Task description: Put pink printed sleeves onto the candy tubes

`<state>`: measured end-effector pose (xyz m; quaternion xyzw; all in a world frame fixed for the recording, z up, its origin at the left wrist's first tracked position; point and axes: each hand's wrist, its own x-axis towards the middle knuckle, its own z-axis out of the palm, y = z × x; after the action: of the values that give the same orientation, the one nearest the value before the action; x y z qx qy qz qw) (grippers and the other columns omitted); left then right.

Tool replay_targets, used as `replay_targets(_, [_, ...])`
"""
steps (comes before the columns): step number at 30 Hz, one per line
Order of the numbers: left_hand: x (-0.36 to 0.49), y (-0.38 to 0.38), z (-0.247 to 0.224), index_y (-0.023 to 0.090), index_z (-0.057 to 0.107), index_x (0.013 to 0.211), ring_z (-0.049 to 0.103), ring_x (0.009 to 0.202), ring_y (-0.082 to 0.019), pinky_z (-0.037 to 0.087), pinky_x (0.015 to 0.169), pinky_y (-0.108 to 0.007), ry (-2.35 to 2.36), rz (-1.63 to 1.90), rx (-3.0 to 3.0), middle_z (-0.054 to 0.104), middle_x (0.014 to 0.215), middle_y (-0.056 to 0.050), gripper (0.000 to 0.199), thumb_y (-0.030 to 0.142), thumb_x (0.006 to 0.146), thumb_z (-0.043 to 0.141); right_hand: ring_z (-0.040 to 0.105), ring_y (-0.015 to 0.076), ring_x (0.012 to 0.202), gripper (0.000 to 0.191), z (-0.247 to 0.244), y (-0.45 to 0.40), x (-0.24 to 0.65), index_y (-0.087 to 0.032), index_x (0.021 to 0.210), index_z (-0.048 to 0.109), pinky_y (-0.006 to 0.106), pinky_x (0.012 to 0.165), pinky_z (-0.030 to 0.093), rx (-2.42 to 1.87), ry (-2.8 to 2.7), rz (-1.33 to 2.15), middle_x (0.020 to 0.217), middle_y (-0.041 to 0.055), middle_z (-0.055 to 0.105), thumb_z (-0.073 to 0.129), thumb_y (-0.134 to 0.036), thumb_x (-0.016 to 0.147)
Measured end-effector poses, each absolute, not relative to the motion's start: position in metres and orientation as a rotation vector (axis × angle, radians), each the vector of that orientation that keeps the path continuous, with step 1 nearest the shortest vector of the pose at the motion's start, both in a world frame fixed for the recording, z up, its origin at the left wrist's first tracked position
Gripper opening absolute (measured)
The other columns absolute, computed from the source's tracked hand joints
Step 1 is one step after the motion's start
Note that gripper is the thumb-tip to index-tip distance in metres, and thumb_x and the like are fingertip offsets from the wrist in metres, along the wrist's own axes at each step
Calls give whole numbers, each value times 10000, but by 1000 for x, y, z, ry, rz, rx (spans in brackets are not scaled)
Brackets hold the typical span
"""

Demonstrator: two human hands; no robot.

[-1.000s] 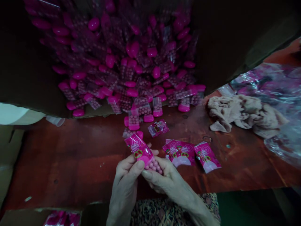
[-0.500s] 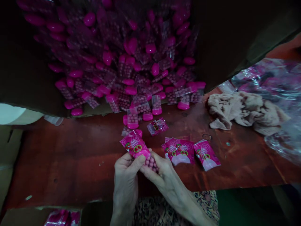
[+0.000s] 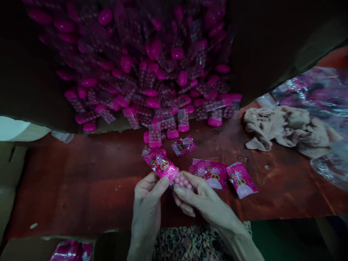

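Note:
My left hand (image 3: 148, 197) is closed on a printed pink wrapper (image 3: 159, 161), thumb on top near its lower end. Between the thumb and fingers of my right hand (image 3: 208, 201) is a small clear candy container (image 3: 183, 180) filled with pink balls. Its capped end meets the wrapper's lower end; how far it sits inside I cannot tell. Just right of my hands lie overlapping flat wrappers (image 3: 214, 174) and a separate wrapper (image 3: 241, 180). A crumpled-looking printed packet (image 3: 184, 145) rests farther back.
A large cardboard box (image 3: 272, 47) opens toward me, with many pink-capped candy containers (image 3: 156, 134) spilling out. At right are a rumpled cloth (image 3: 282, 127) and clear plastic bags (image 3: 315, 94). A lower-left carton (image 3: 29, 250) holds shiny pink packets (image 3: 72, 251).
My right hand has shifted right and its fingers have re-gripped lower on the container, showing more of the balls. The wrapper in my left hand has moved slightly right.

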<state>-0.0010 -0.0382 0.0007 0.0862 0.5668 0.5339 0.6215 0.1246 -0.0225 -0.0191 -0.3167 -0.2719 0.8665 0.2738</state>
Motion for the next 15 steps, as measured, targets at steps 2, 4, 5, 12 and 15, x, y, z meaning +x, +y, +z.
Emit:
replay_targets(2, [3, -42, 0, 185, 732, 843, 654, 754, -149, 485, 746, -246, 1328, 1232, 229, 737, 809, -39, 139, 237, 719, 694, 287, 16, 438, 223, -15, -26, 123, -174, 889, 465, 161, 392, 214, -890, -662, 2319, 631, -68, 454, 570, -369, 858])
replay_targets(4, [6, -45, 1, 190, 727, 885, 655, 774, -155, 485, 749, -250, 1325, 1234, 257, 735, 825, -42, 161, 252, 748, 669, 277, 18, 456, 204, -11, -31, 122, -185, 933, 473, 159, 405, 200, -935, -591, 2328, 633, -77, 415, 559, -359, 872])
replay_targets(5, [8, -46, 1, 191, 725, 907, 656, 800, -162, 483, 771, -260, 1315, 1235, 260, 735, 843, -48, 179, 260, 753, 663, 282, 19, 464, 207, -9, -33, 121, -195, 967, 478, 158, 412, 200, -955, -565, 2336, 637, -79, 403, 561, -359, 872])
replay_targets(12, [3, -46, 0, 188, 716, 992, 645, 948, -231, 475, 868, -357, 1172, 1251, 195, 728, 960, -109, 289, 325, 743, 664, 355, 44, 548, 290, -9, -39, 119, -232, 1068, 518, 161, 468, 276, -1099, -654, 2261, 712, -50, 417, 594, -394, 841])
replay_targets(15, [-1, -42, 1, 168, 721, 978, 624, 1009, -236, 460, 899, -333, 1193, 1245, 227, 714, 1017, -117, 312, 339, 722, 678, 379, 60, 591, 277, -9, -38, 118, -230, 1030, 545, 168, 501, 321, -1153, -788, 2203, 739, -40, 432, 619, -396, 821])
